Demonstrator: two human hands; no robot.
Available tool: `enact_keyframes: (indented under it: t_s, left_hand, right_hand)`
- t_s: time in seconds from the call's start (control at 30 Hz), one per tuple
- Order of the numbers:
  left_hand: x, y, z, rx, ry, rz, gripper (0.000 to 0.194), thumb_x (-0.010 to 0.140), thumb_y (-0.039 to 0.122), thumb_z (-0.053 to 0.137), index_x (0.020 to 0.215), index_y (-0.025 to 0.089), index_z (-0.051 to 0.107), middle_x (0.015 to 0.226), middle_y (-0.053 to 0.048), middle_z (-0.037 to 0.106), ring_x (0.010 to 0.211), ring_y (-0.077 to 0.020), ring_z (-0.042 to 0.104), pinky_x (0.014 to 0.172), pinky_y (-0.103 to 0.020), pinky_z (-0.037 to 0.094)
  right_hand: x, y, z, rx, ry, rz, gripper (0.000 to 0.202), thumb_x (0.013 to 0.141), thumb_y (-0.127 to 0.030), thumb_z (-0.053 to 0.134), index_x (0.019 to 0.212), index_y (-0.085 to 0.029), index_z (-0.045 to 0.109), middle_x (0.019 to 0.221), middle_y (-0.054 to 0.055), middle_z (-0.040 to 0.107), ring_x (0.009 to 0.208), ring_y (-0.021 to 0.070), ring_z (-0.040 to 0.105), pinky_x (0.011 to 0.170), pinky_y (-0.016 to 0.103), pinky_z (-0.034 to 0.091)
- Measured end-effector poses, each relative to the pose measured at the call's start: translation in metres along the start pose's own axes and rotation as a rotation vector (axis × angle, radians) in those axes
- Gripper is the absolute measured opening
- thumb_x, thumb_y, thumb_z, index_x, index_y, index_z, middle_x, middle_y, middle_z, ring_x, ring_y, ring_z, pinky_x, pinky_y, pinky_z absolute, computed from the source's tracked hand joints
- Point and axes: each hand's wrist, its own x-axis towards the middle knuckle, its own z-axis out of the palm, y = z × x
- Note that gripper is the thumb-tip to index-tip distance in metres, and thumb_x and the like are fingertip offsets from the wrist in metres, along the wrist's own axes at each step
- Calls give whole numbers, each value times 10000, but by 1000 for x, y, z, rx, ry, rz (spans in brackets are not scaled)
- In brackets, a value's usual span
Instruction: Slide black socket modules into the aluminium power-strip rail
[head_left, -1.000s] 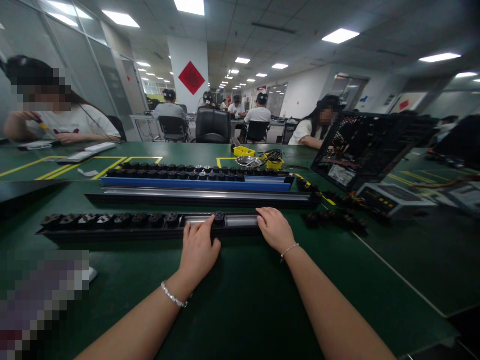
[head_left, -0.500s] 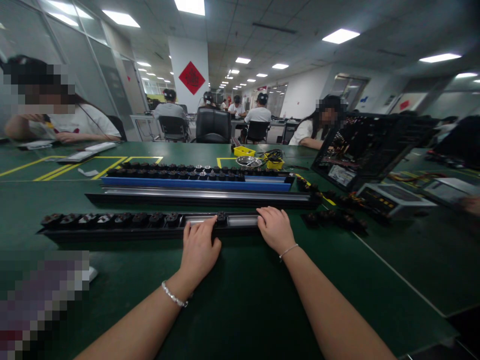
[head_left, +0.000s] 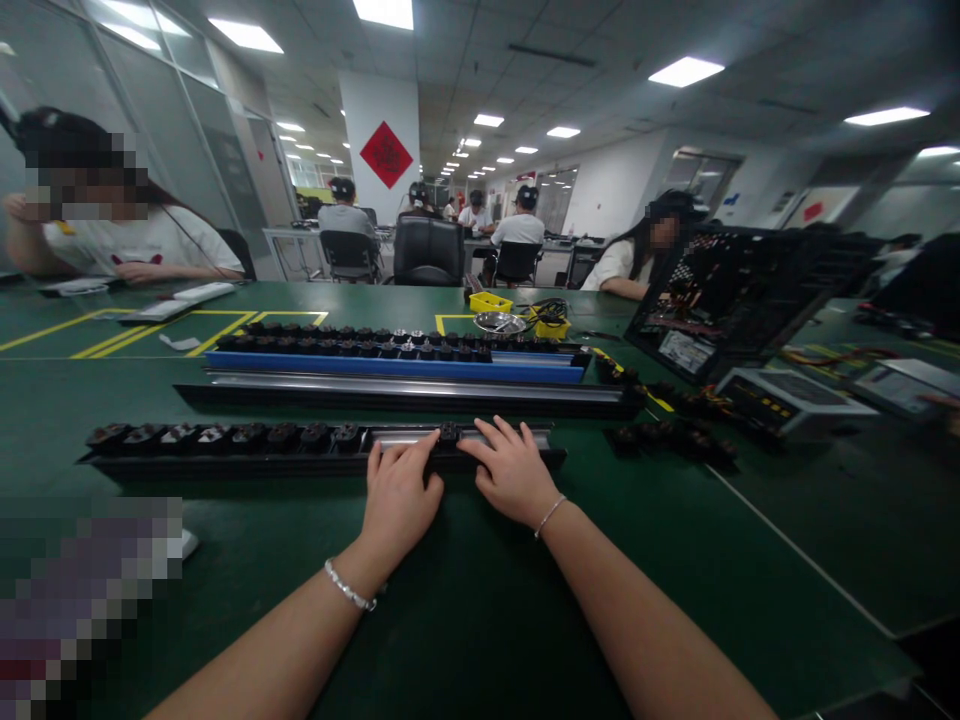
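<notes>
Sitting in the channel of the near rail [head_left: 255, 467], right of the middle, is a small black socket [head_left: 449, 432], its markings too small to make out. The left hand [head_left: 399, 490] reaches over the rail's front edge, its index fingertip at the socket's left side; whether it presses there I cannot tell. Its fingers are loosely spread and unclenched, their tips partly lost inside the channel. The right hand [head_left: 517, 478] has its fingers fanned out and slack over the rail, the index fingertip just beside the socket's right side, contact unclear; this hand covers part of the channel near the right end. A row of sockets [head_left: 283, 437] fills the left part of the same rail, a stretch of bare channel between them and the single one. Behind lies a black rail [head_left: 405, 398], then a blue rail [head_left: 390, 366] with more sockets, which partly hide what stands behind them. To the right, dark pieces [head_left: 675, 440] blur together in a heap. Farther right are a metal box [head_left: 795, 405] and a computer case [head_left: 720, 300], which hides part of a seated person [head_left: 622, 265]. Blurred squares mask the table's [head_left: 465, 640] lower left corner.
</notes>
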Motion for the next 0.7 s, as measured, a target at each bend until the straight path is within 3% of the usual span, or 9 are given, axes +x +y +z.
enact_keyframes:
  t_s: [0.37, 0.7]
  left_hand:
    - [-1, -1, 2, 18, 15, 16, 525, 722, 181, 492, 1246, 212, 483, 1180, -37, 617, 1088, -230, 503, 1093, -491, 148]
    - [-2, -1, 2, 49, 7, 53, 457, 732, 191, 489, 1186, 225, 528, 1198, -27, 607, 1106, -237, 495, 1086, -491, 155]
  right_hand:
    - [1, 6, -4, -33, -30, -46, 456, 793, -219, 442, 1225, -356, 498, 1408, 16, 392, 1304, 266, 290, 1038, 590, 129]
    - [2, 13, -3, 11, 3, -77, 420, 781, -213, 464, 1184, -304, 538, 1382, 38, 428, 1293, 245, 324, 1032, 508, 248]
